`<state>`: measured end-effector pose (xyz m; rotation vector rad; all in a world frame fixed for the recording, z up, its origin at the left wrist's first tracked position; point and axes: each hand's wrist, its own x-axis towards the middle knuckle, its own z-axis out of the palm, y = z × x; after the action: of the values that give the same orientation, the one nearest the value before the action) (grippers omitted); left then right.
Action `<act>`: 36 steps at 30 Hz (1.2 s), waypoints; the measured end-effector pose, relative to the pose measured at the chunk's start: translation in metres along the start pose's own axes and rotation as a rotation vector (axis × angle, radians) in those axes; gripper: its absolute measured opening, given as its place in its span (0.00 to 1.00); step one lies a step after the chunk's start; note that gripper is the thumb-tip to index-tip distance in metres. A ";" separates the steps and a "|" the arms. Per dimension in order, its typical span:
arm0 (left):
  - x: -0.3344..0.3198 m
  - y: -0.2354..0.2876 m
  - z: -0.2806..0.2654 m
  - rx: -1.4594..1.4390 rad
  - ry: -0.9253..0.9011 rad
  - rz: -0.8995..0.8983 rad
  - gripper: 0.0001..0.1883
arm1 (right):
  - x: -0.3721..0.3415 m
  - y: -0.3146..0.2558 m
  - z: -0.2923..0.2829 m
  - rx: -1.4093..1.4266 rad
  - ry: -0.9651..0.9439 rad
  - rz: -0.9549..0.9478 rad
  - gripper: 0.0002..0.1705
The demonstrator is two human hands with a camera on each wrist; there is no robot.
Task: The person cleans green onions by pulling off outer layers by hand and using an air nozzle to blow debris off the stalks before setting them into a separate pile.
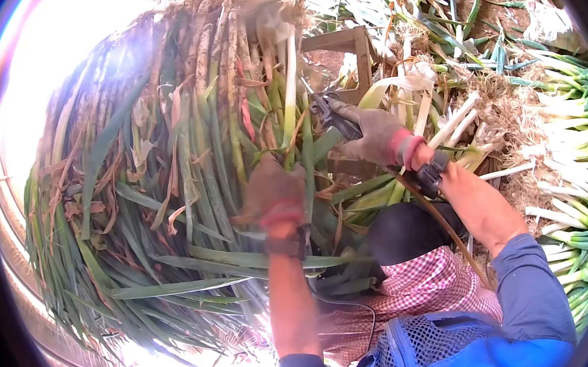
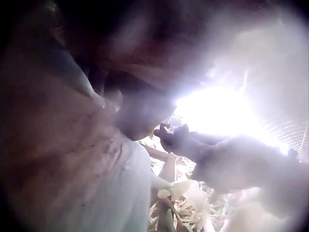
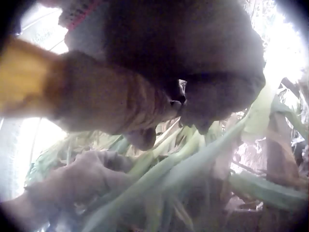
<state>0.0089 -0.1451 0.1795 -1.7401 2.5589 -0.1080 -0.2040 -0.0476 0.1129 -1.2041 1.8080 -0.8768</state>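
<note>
My gloved left hand [image 1: 277, 188], blurred in the head view, holds a green onion [image 1: 290, 96] by its green part, its white end pointing up and away. In the right wrist view this left hand [image 3: 79, 179] shows beside long green leaves. To the right, my gloved right hand [image 1: 379, 138] grips a dark blow gun [image 1: 334, 117] with a thin nozzle, angled toward the white stalk. A brown hose [image 1: 437, 218] trails from below that hand. The left wrist view is mostly dark and glare, with the right hand [image 2: 231, 162] in shadow.
A big heap of untrimmed green onions [image 1: 190, 136] fills the left. A wooden frame [image 1: 360, 58] stands beyond the right hand. Cleaned green onions [image 1: 574, 193] lie along the right edge, and peeled scraps and roots [image 1: 499, 124] cover the ground between.
</note>
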 end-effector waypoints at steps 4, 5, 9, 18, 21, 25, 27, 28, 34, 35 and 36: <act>-0.012 0.006 0.000 0.030 -0.096 -0.044 0.26 | 0.009 -0.012 -0.010 0.009 0.015 0.087 0.53; -0.014 0.007 -0.001 0.029 -0.093 -0.047 0.26 | 0.025 -0.006 -0.007 -0.006 0.031 0.079 0.51; -0.021 0.005 0.003 -0.028 -0.113 -0.040 0.25 | 0.051 -0.010 -0.013 -0.049 0.017 0.089 0.46; -0.075 0.042 0.023 -0.159 -0.282 0.157 0.23 | -0.036 0.009 0.006 -0.053 -0.170 -0.203 0.53; -0.098 0.038 0.049 -0.322 -0.520 0.328 0.22 | -0.053 0.010 -0.003 0.036 0.036 -0.181 0.55; -0.096 0.019 0.000 -0.758 -0.583 0.062 0.15 | -0.066 0.003 -0.020 0.002 0.037 -0.050 0.53; -0.083 -0.006 -0.014 -1.007 -0.328 0.027 0.11 | -0.073 -0.007 -0.015 0.122 -0.072 -0.227 0.54; -0.072 -0.018 -0.023 -1.061 -0.197 -0.018 0.10 | -0.074 -0.013 -0.010 0.155 -0.083 -0.302 0.54; -0.015 -0.068 -0.019 -0.971 0.259 -0.258 0.11 | -0.071 -0.058 -0.003 0.109 -0.255 -0.315 0.54; -0.015 -0.060 -0.026 -0.803 0.274 -0.255 0.14 | -0.072 -0.064 -0.001 0.091 -0.285 -0.299 0.53; -0.012 -0.068 -0.016 -0.804 0.275 -0.255 0.14 | -0.072 -0.072 0.001 0.073 -0.316 -0.281 0.52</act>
<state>0.0753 -0.1586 0.2010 -2.4389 2.7571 0.8442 -0.1562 -0.0026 0.1906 -1.4812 1.3663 -0.8430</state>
